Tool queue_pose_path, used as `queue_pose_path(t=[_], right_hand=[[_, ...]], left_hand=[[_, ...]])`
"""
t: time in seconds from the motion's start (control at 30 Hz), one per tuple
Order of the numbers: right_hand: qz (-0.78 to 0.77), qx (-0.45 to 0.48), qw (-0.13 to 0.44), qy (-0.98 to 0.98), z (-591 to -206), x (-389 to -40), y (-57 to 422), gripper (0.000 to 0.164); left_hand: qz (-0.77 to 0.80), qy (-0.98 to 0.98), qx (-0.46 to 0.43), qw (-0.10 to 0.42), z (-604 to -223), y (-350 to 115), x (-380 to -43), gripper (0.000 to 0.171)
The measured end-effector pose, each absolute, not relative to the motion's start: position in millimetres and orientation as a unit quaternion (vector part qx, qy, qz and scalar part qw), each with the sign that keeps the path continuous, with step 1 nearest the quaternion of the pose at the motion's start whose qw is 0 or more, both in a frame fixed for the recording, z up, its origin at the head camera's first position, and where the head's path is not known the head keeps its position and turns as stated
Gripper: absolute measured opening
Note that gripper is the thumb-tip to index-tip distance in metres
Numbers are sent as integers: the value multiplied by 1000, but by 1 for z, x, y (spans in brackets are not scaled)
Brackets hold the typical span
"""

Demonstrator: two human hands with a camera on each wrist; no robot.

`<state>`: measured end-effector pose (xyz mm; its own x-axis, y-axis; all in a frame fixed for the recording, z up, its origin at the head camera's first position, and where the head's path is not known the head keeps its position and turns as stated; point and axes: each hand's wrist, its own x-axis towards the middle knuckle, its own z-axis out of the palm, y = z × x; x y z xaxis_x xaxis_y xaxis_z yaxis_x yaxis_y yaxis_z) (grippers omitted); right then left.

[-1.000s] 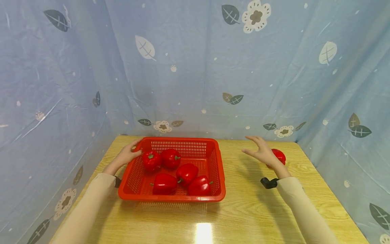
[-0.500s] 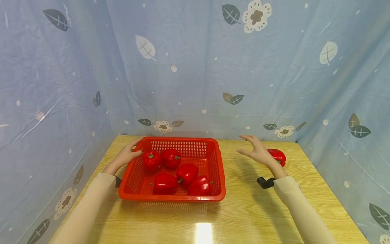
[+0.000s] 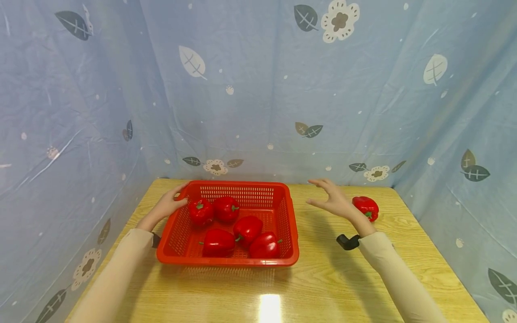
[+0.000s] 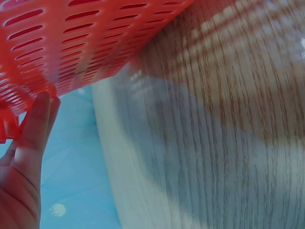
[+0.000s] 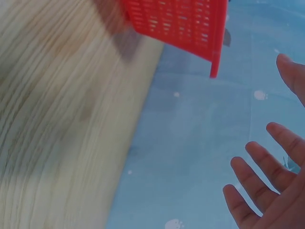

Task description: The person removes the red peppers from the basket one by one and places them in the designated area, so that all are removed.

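A red plastic basket [image 3: 226, 261] with slotted walls stands on the table, holding several red bell peppers [image 3: 248, 229]. My left hand [image 3: 166, 205] holds its left rim; in the left wrist view the fingers [image 4: 34, 129] reach up against the outside of the basket wall [image 4: 76, 43]. To the right of the basket, my right hand [image 3: 335, 199] hovers above the table with thumb and fingers spread and nothing between them. In the right wrist view it is apart from the basket's right side [image 5: 176, 24]. Another red bell pepper [image 3: 365, 207] lies on the table beyond the right wrist.
The wooden table [image 3: 319, 291] has light glare near its front. A blue curtain [image 3: 250, 112] with leaf and flower prints hangs behind the table and along both sides. Each wrist carries a black camera mount, such as the right one [image 3: 348, 242].
My right hand has moved left, from beside the single bell pepper toward the basket, uncovering that pepper. The left hand and the basket have stayed in place.
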<state>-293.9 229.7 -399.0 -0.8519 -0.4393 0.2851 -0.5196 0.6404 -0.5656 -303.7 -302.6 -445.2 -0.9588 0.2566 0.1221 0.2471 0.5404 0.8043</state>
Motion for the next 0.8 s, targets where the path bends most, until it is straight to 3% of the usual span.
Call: queue_pose_path(t=[0.8], right_hand=[[294,320,50,-899,-397,-287,201,65]], left_hand=[[457,878,141,7,-445,-302,-304,64]])
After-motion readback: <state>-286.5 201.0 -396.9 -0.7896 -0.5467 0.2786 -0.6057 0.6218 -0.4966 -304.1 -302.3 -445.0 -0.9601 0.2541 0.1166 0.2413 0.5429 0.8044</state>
